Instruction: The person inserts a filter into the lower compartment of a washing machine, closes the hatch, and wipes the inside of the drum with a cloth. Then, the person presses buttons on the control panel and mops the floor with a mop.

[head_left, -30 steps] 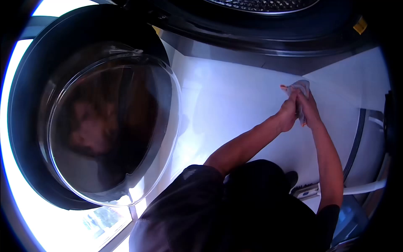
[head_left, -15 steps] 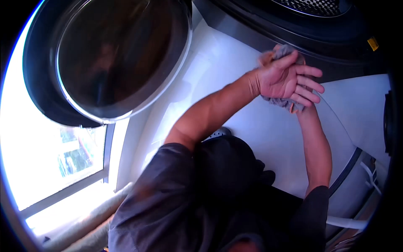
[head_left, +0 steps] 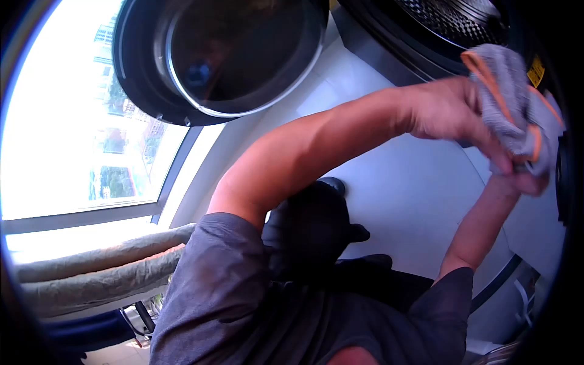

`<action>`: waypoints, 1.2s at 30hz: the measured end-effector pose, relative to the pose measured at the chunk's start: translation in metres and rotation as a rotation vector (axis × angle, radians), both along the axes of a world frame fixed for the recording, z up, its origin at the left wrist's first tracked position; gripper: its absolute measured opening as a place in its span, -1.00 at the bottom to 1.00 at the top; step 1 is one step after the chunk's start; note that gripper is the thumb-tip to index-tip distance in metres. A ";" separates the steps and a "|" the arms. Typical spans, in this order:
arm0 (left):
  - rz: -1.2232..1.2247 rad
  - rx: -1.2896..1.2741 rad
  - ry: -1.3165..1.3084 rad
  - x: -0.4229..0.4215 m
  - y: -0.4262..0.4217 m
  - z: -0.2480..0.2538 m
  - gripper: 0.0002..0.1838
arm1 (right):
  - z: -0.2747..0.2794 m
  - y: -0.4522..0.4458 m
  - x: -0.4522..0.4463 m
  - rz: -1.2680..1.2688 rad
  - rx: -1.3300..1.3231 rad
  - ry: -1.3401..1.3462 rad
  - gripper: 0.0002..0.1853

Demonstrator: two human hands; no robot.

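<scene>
A grey cleaning cloth (head_left: 502, 79) with orange edging is bunched between my hands at the upper right, in front of the washing machine. My left hand (head_left: 453, 112) reaches across from the left, its fingers closed on the near side of the cloth and partly hidden by it. Below the cloth, my right hand (head_left: 528, 182) is closed around its lower end, slightly blurred. Folds of fabric cover most of the right fingers.
A round washing machine door (head_left: 243, 55) stands open at the upper left, with the drum (head_left: 456, 18) at the upper right. A window (head_left: 91, 134) is on the left, above two padded rolls (head_left: 103, 261). White floor (head_left: 401, 182) shows beneath my arms.
My left hand was spread open, palm showing, against the cloth; now its fingers close on it. Both hands and the cloth have moved right, and more cloth shows. The view has shifted.
</scene>
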State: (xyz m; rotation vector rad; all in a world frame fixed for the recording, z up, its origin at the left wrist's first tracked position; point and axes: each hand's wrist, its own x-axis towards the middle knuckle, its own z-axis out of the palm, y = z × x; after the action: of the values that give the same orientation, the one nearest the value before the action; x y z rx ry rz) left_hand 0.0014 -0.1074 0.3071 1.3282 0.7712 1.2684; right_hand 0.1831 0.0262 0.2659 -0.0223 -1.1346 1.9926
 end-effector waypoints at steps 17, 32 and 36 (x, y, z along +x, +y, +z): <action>0.483 -0.277 -0.804 0.053 -0.030 0.034 -0.45 | 0.051 -0.074 -0.036 -0.424 0.725 -0.394 0.11; 0.191 -0.483 -1.482 -0.012 -0.041 0.016 -0.63 | 0.100 -0.117 -0.130 -0.455 1.385 -0.435 -0.74; 0.287 -0.684 -1.402 -0.025 -0.038 0.013 -0.68 | 0.091 -0.121 -0.142 -0.569 1.238 -0.609 -0.76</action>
State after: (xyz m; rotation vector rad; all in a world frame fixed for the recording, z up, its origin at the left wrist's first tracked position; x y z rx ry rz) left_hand -0.0233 -0.1457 0.3204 -0.3416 0.2729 1.5611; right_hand 0.0407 -0.0949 0.3574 -0.2818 -2.2619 0.5563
